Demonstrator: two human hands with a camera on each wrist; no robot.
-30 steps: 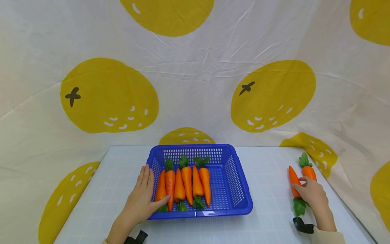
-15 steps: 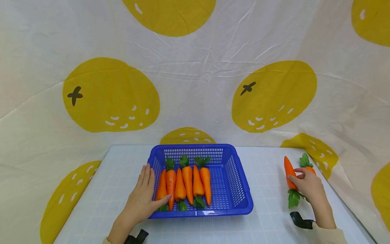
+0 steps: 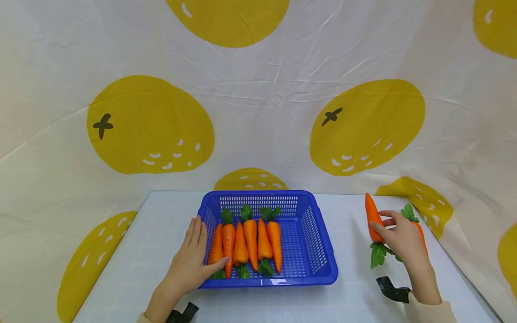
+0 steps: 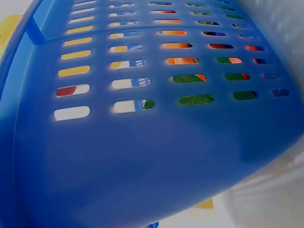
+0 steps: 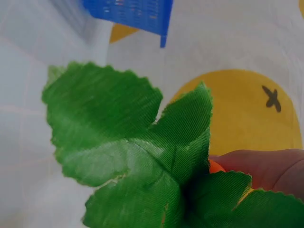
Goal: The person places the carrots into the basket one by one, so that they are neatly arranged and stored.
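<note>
Between thumb and fingers my right hand (image 3: 404, 233) pinches a carrot (image 3: 372, 217) above the right side of the table, tip pointing away and leafy end toward me. In the right wrist view its green leaves (image 5: 114, 128) cover most of the carrot. Another carrot (image 3: 420, 233) lies behind that hand, partly hidden by it. My left hand (image 3: 190, 255) rests on the left rim of a blue plastic basket (image 3: 331, 269), fingers straight, thumb reaching over the near corner. Inside, several carrots (image 3: 250, 237) lie side by side in a row, leaf ends alternating. The left wrist view shows the basket's slotted wall (image 4: 142, 152).
The basket stands on a pale checked table (image 3: 169, 215). Behind the table hangs a white cloth (image 3: 258, 130) printed with large yellow fruit. A black strap piece (image 3: 392, 289) sits by the right wrist, and another black piece (image 3: 183, 312) by the left.
My right hand has lifted the carrot off the table and moved it left and away from me, apart from the other carrot. The left hand has stayed at the basket's rim.
</note>
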